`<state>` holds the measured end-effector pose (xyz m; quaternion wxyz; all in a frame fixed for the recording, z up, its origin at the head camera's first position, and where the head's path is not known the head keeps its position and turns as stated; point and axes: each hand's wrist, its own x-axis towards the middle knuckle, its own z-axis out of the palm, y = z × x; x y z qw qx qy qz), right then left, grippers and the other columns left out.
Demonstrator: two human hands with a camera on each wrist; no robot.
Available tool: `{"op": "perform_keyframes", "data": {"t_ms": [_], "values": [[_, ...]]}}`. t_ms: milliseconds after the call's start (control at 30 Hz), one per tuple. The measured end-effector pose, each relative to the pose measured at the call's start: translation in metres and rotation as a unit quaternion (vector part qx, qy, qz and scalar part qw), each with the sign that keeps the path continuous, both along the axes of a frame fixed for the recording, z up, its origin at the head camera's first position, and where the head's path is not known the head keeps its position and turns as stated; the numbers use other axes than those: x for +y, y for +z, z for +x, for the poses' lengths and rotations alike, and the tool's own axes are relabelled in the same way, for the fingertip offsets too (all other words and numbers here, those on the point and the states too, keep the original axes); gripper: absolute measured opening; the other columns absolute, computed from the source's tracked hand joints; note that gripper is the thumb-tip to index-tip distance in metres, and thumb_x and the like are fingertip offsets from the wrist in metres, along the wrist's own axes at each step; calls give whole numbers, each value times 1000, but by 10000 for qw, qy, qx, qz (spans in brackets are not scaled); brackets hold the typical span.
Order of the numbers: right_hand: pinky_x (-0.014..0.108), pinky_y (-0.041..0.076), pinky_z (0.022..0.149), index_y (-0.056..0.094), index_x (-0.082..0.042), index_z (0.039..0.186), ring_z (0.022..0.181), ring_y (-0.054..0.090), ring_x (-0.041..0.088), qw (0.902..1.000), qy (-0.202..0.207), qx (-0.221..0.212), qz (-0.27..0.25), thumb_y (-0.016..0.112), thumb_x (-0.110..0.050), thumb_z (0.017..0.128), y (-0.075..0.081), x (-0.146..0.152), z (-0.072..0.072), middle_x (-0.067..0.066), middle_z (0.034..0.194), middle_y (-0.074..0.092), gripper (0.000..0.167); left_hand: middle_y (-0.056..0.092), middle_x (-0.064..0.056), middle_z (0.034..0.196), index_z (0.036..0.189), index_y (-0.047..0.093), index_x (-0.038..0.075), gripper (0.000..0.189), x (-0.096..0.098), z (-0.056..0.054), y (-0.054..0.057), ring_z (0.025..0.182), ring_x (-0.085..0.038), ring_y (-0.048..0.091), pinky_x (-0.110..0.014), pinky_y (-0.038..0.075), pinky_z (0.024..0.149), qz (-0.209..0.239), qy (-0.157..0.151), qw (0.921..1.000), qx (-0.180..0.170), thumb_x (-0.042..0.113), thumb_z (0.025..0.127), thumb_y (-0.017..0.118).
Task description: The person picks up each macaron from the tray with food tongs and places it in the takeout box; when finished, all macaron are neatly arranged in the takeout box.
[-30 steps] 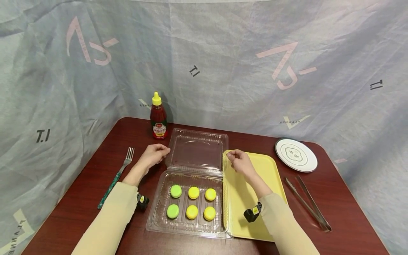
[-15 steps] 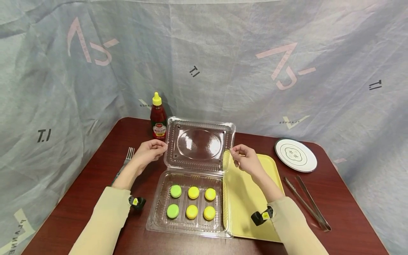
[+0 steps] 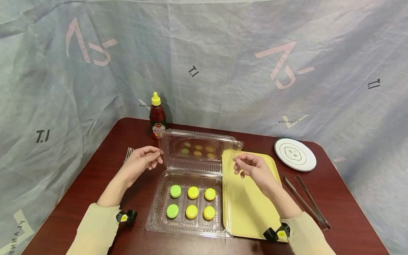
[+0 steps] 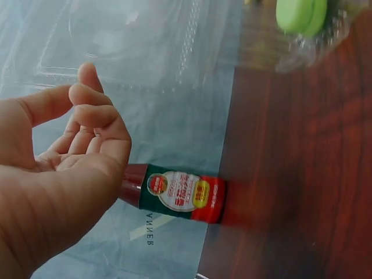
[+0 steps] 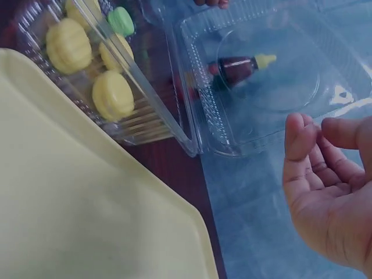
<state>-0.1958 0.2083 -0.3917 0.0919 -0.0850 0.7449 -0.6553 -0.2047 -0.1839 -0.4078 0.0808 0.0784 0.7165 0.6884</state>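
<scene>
A clear plastic clamshell box (image 3: pixel 188 232) lies in the middle of the table in the head view. Its base holds two green macarons (image 3: pixel 172 211) and several yellow macarons (image 3: pixel 209 213) in two rows. The box's clear lid (image 3: pixel 197 143) stands raised on its hinge, reflecting the macarons. My left hand (image 3: pixel 141 163) pinches the lid's left edge between thumb and fingers. On the opposite side, my right hand (image 3: pixel 256 171) pinches the right edge, its fingertips meeting at the rim in the right wrist view.
A yellow tray (image 3: pixel 251 212) lies right of the box, partly under its edge. Metal tongs (image 3: pixel 307 202) and a white plate (image 3: pixel 294 154) lie further right. A red sauce bottle (image 3: pixel 157 118) stands behind the lid; a fork (image 3: pixel 129 153) is half hidden by the left arm.
Both hands have drawn toward the front and raised the lid from lying back to roughly upright. The right hand has also moved rightward. The base and macarons have stayed put.
</scene>
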Motion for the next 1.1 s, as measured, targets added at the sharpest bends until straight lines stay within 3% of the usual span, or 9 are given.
{"op": "perform_keyframes", "data": {"t_ms": [200,333,567,700,867,1100], "values": [[28,53,75,64,6,107,82,66,16,9973,323,-188,-637,60,-13,101,-3,3,13,7,90,68,20,67,-2,84,108,63,-2,20,-4,15,-4,71,-10,53,-21,44,64,801,-215,9963,-222,16,104,55],[27,54,77,66,4,104,83,67,15,9940,508,-246,-932,60,-11,101,-7,4,20,6,90,70,17,67,-2,85,105,65,2,18,-7,25,-7,73,-11,55,-22,45,65,884,-390,9950,-249,17,104,55],[29,53,78,69,-6,99,80,67,14,9930,759,-22,-901,59,-6,99,-18,8,35,2,87,69,10,64,-2,83,103,63,3,11,-11,40,-13,72,-12,55,-24,46,66,692,-608,9957,-116,13,102,58],[29,52,78,66,3,102,78,65,13,9959,746,128,-497,60,-4,97,-26,10,44,0,84,68,10,58,-2,79,102,63,0,10,-13,48,-17,69,-13,53,-26,46,64,534,-746,9958,9,9,101,59],[30,53,77,62,16,104,77,65,14,9961,821,294,-105,66,-4,94,-35,11,52,1,85,69,22,61,-3,79,103,61,-8,17,-14,57,-23,69,-12,56,-27,50,63,20,-754,9971,113,8,98,63],[28,55,76,62,17,105,80,66,9,9935,1104,275,19,68,-1,92,-51,13,59,2,90,70,23,62,-9,83,104,63,-9,19,-15,67,-36,69,-12,58,-30,52,63,-522,-836,9948,245,8,96,66]]}}
